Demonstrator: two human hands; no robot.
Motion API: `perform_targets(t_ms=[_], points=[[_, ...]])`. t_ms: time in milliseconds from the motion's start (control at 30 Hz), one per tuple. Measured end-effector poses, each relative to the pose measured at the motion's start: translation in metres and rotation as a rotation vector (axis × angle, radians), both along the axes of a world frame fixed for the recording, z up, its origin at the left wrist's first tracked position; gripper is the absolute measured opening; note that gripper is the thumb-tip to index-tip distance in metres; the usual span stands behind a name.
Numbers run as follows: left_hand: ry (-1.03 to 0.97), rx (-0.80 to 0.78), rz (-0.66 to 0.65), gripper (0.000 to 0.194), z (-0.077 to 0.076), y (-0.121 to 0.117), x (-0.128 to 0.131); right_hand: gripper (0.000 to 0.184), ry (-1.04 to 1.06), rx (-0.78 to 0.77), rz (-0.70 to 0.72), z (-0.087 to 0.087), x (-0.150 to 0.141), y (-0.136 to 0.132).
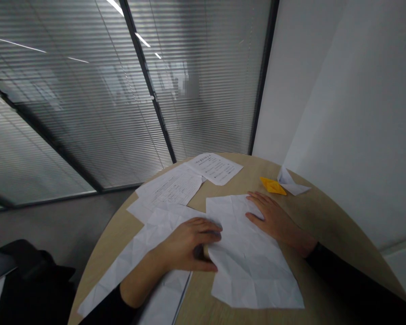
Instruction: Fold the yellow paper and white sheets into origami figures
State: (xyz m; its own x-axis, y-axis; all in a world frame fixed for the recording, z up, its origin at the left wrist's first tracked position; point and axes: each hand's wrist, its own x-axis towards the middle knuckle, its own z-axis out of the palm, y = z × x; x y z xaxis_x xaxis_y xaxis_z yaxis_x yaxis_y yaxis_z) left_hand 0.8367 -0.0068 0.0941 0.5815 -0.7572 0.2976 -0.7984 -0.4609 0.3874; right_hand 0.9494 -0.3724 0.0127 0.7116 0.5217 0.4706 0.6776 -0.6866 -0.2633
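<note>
A creased white sheet of paper [246,262] lies unfolded on the table, its fold lines showing and its lower part slightly raised. My right hand [270,214] rests flat on the sheet's upper right edge, fingers stretched out. At the left edge is my left hand [191,243], its fingertips and thumb touching the paper with a gap between them. Another long creased sheet [135,253] lies under and beside my left forearm.
Printed pages [176,187] overlap at the back left of the round wooden table [325,221]. A yellow folded paper boat [273,185] and a white folded paper piece [292,184] sit at the back right. Behind stand blinds [203,113] and a white wall [341,113].
</note>
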Motion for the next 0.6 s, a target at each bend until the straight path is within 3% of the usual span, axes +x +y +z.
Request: perform_targets(t_ms=[100,333,467,600], points=[[-0.032,0.018,-0.017,0.033,-0.004,0.001,0.003,0.06,0.002,-0.002,-0.005,-0.001,0.001,0.0],[-0.028,0.023,0.04,0.025,-0.011,0.005,0.003,0.055,0.039,-0.005,0.029,0.007,0.003,-0.001],[-0.001,-0.023,0.086,0.026,-0.012,0.006,0.003,0.04,0.085,0.031,0.137,0.019,0.001,-0.011],[-0.015,-0.062,0.18,0.028,-0.016,0.006,0.005,0.039,0.206,0.088,0.292,0.03,0.0,-0.03]])
